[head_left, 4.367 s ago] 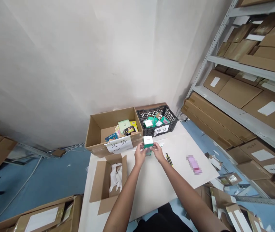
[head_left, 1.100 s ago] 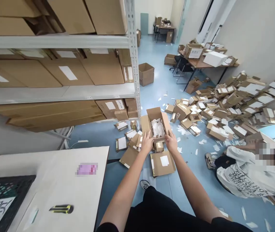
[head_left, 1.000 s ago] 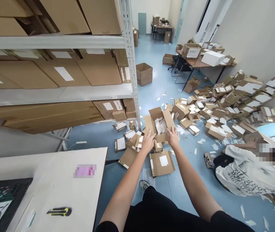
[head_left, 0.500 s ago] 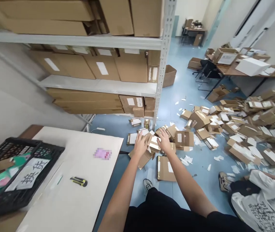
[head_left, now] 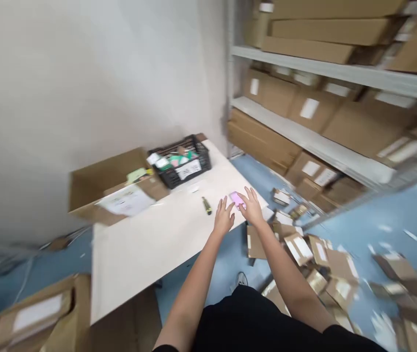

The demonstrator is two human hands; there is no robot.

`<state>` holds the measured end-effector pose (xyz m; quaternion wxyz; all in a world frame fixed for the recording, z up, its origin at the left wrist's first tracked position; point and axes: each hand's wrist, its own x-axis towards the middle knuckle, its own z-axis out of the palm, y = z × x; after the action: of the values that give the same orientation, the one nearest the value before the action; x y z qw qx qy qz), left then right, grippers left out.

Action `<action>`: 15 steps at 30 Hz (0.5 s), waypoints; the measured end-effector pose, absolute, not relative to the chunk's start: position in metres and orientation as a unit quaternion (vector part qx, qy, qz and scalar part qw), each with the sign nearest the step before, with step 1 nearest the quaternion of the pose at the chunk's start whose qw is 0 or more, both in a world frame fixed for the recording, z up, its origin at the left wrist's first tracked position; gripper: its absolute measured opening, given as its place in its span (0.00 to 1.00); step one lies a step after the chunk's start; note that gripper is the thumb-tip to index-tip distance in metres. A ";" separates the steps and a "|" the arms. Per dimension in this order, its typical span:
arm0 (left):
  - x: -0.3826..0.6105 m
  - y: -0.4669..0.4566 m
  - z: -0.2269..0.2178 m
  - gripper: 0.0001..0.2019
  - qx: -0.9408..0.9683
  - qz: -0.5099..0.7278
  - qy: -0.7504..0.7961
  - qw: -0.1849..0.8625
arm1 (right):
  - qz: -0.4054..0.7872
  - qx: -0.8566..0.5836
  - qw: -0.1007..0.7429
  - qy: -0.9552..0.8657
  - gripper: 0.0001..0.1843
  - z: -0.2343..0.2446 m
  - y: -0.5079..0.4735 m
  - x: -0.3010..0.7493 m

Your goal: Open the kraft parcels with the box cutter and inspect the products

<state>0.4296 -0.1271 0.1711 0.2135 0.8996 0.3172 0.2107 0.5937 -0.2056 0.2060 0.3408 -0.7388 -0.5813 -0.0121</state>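
Observation:
My right hand [head_left: 251, 208] is over the front right corner of the white tabletop [head_left: 145, 259]. Its fingers are spread, and the thumb and forefinger touch or hover at a small pink-purple item [head_left: 236, 198] lying flat there; its kind cannot be made out. Just left of the item is my left hand [head_left: 224, 217], fingers apart and holding nothing. A yellow and black utility knife [head_left: 207, 206] rests on the table to the left of that hand.
Behind the knife, a black plastic crate [head_left: 205, 159] holds green and pink packets. Beside it stands an open cardboard box [head_left: 100, 171] with papers. Metal shelving [head_left: 340, 134] with cartons rises at right. Small boxes [head_left: 298, 249] and scraps litter the floor.
My view has swung left, from the boxes on the floor to the table. Both hands, earlier in front of the floor boxes, are now at the pink-purple item.

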 end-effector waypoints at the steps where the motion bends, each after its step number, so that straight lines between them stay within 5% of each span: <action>1: 0.400 -0.119 0.172 0.29 0.889 0.217 0.346 0.207 | -0.003 -0.717 0.340 -0.609 0.27 0.208 -0.185 0.566; 15: -0.111 -0.147 0.161 0.30 0.618 0.284 0.726 0.101 | 0.152 -0.388 0.291 -0.861 0.30 0.182 -0.050 0.076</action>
<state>-0.1113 -0.1466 0.1610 0.1006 0.6183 0.7260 0.2836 0.0757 -0.0498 0.1816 0.2907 -0.3884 -0.8610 0.1524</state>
